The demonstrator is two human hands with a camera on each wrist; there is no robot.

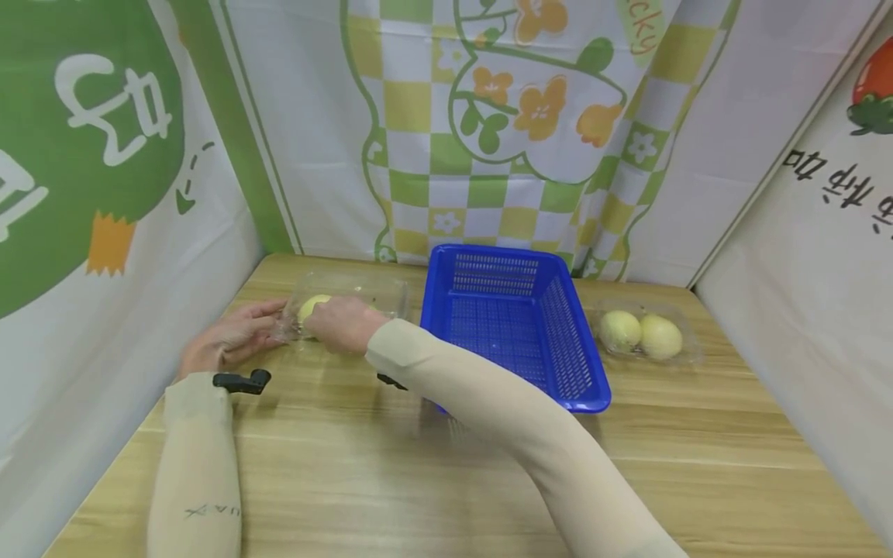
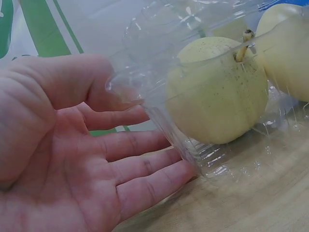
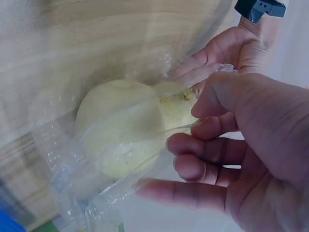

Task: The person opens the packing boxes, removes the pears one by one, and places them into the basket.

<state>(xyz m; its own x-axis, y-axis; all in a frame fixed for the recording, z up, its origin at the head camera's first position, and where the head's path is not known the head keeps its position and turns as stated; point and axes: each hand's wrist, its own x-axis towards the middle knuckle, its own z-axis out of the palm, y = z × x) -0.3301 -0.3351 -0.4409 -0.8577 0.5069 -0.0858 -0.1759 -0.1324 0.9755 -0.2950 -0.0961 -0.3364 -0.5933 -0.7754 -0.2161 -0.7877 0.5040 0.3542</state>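
A clear plastic box (image 1: 394,293) with two pale yellow pears stands at the back left of the table. In the left wrist view the nearer pear (image 2: 217,96) shows a short brown stem; the other pear (image 2: 287,46) is partly cut off. My left hand (image 1: 240,332) holds the box's left end, its bent thumb at the rim and its longer fingers against the outer wall. From above, my right hand (image 1: 345,324) pinches the edge of the clear plastic between thumb and index finger, over the pears. In the head view it covers part of the box.
Just right of the box stands a blue plastic basket (image 1: 432,287) with slotted walls, its front left partly behind my right forearm. Beyond it, a second clear box (image 1: 687,329) holds two pears. Printed cloth (image 1: 314,155) encloses the wooden table (image 1: 349,496) at the back and sides.
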